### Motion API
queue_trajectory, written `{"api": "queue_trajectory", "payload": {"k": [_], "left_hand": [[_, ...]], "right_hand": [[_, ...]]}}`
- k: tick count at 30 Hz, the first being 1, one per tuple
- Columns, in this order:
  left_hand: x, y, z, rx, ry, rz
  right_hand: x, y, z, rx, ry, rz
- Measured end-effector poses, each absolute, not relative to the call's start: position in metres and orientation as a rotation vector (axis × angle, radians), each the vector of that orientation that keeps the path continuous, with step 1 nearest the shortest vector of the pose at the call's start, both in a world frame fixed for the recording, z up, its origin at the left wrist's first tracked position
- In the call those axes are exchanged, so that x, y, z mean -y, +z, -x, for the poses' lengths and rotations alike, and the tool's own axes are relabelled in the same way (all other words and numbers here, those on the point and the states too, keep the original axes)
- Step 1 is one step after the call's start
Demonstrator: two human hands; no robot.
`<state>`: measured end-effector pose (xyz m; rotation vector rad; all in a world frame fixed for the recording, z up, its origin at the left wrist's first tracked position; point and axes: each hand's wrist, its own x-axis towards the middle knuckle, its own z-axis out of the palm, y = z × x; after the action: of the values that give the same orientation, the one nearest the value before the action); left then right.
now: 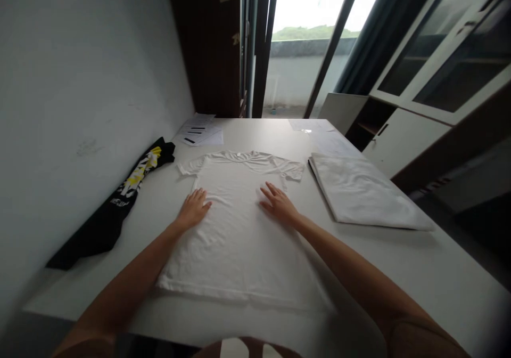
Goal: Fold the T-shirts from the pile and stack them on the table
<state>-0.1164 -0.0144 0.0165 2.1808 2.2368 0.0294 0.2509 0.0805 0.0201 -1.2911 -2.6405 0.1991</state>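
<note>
A white short-sleeved T-shirt point(235, 230) lies spread out on the white table point(255, 320), its collar at the far end and its hem toward me. Small wrinkles run across its front. My left hand point(194, 209) rests flat on the shirt's left side edge, fingers stretched out. On the right side of the shirt, my right hand point(278, 203) lies with its fingers spread, holding nothing; slight blur covers it. Both sleeves stick out sideways beyond my hands.
Against the wall on the left lies a black garment point(107, 214) with yellow and white print. Folded white cloth point(363, 193) sits at the right. Papers point(199, 131) lie at the far left corner, with more sheets point(319, 134) far right. Cabinets point(411, 134) stand beyond the right edge.
</note>
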Motion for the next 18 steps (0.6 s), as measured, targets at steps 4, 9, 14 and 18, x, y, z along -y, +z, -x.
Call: {"api": "queue_trajectory", "payload": {"k": [4,9,14,18], "left_hand": [[0.090,0.016,0.088,-2.107,0.098,-2.278],[0.147,0.026,0.078,-2.073,0.107,-2.270],[0.185,0.029,0.086,-2.163,0.095,-2.215],[0.198,0.028,0.084,-2.222,0.063,-2.182]], "right_hand": [[-0.124,0.014,-0.231,2.627,0.175,1.392],[-0.149,0.003,-0.233,2.597,0.117,1.519],[-0.153,-0.004,-0.242,2.561,0.085,1.517],[-0.151,-0.004,-0.242,2.559,0.085,1.497]]}}
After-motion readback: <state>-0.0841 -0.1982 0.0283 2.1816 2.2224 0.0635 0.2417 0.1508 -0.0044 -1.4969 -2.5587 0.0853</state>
